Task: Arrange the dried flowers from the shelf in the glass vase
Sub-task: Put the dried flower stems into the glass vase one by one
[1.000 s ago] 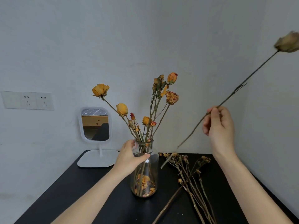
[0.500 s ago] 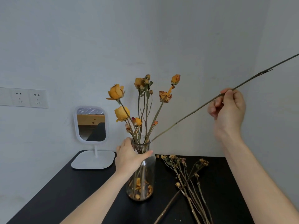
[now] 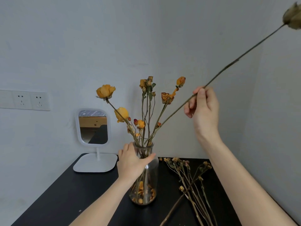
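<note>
A clear glass vase (image 3: 150,181) stands on the black shelf top (image 3: 68,193), holding several dried yellow and orange roses (image 3: 105,91) with fallen petals at its bottom. My left hand (image 3: 131,162) grips the vase at its neck. My right hand (image 3: 202,108) pinches a long dried rose stem (image 3: 234,62), tilted up to the right with its brownish head (image 3: 293,17) at the frame's top right corner. The stem's lower end reaches into the vase mouth.
A bundle of thin dried flowers (image 3: 187,176) lies on the shelf top right of the vase. A white standing mirror (image 3: 93,126) on a flat base sits at the back left. Wall sockets (image 3: 24,100) are at left. Walls close in behind and at right.
The stem's lower end has moved from beside the vase into its mouth. My right hand shifted up, then left and down. My left hand stays on the vase.
</note>
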`<state>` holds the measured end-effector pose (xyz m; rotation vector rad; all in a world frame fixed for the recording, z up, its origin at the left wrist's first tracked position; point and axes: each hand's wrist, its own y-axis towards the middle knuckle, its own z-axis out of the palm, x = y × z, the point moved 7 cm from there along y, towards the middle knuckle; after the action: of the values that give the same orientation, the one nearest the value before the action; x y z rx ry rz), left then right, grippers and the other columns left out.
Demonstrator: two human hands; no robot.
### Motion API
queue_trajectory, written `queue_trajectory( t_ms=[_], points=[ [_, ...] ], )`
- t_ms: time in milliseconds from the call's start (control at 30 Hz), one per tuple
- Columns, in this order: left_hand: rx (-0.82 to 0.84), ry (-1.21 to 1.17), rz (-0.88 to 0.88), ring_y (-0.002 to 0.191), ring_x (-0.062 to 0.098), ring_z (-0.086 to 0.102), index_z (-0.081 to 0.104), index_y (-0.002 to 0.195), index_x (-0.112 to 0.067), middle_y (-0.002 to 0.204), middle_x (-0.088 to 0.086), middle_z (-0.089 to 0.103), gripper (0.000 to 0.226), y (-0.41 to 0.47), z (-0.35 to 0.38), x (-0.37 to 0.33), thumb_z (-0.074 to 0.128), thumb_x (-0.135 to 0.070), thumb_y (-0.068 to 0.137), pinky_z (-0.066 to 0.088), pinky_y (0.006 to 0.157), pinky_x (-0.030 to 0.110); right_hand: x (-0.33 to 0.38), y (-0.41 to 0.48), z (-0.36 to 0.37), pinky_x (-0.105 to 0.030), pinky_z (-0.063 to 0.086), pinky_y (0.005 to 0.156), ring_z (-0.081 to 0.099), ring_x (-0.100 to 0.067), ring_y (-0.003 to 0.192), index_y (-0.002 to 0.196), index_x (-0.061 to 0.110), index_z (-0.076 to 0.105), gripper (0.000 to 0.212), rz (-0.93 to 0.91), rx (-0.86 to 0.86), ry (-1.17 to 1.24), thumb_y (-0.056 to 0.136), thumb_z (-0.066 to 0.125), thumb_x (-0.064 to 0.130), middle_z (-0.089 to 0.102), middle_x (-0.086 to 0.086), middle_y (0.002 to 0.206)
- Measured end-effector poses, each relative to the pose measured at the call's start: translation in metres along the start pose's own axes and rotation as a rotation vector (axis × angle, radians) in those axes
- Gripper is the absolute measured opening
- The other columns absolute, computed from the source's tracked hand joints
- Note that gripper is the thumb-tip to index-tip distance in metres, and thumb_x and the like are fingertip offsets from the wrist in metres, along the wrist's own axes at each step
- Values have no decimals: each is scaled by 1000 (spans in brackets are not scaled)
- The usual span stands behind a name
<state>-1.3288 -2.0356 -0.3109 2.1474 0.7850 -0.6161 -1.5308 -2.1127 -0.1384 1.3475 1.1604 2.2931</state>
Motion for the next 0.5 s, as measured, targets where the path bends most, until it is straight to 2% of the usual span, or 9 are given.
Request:
queue_trajectory(
  t_ms=[200,300,400,500],
  points=[
    [-3,-5,-1,113,18,42,51,122,-24,117,-5,52,80,0,0,-1,58,-75,61,39,82,28,-1,-10,36,-12,37,42,51,-10,46,80,23,49,28,-23,233,-260,100,31,15,50,6,54],
    [-6,-16,-8,112,17,41,52,119,-24,114,-6,52,77,-2,-1,-2,59,-75,61,38,78,27,-18,-20,56,-8,40,42,55,0,44,88,18,56,20,56,383,-512,98,39,17,55,3,60],
    [-8,-13,-10,110,17,41,52,117,-25,113,-7,52,76,-3,-1,-3,59,-75,61,37,76,26,-41,-29,69,-7,45,45,56,-3,47,96,12,64,20,142,508,-726,97,45,20,59,2,65],
    [-11,-27,-13,108,16,41,53,115,-26,109,-8,51,74,-4,-1,-2,59,-75,60,38,76,27,-58,-36,75,-26,58,61,60,-13,52,94,9,67,23,187,558,-880,96,47,22,66,-5,69]
  ],
)
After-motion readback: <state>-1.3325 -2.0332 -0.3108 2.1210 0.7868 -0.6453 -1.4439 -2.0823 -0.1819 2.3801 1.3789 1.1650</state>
